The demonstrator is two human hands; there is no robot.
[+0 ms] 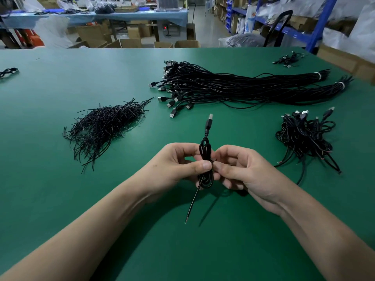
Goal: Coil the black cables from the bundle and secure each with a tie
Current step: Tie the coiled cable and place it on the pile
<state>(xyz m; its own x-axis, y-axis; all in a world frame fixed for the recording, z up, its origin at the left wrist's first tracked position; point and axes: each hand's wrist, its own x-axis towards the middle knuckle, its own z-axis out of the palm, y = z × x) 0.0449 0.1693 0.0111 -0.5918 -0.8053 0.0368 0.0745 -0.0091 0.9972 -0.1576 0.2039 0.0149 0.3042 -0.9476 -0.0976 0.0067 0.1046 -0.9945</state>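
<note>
A coiled black cable (206,148) stands upright between my hands above the green table (60,138), its USB plug pointing away from me and a thin tail hanging down toward me. My left hand (178,165) pinches the coil's middle with thumb and fingers. My right hand (241,169) pinches the same spot from the other side. A thin tie at the pinch point is hard to make out. The big bundle of black cables (243,86) lies beyond, bound by white bands at its right end. A heap of black ties (105,126) lies to the left.
A pile of coiled cables (306,136) sits to the right of my hands. Small cable clumps lie at the far right (288,59) and the far left edge (8,72). Behind the table are cardboard boxes, another bench and blue shelving.
</note>
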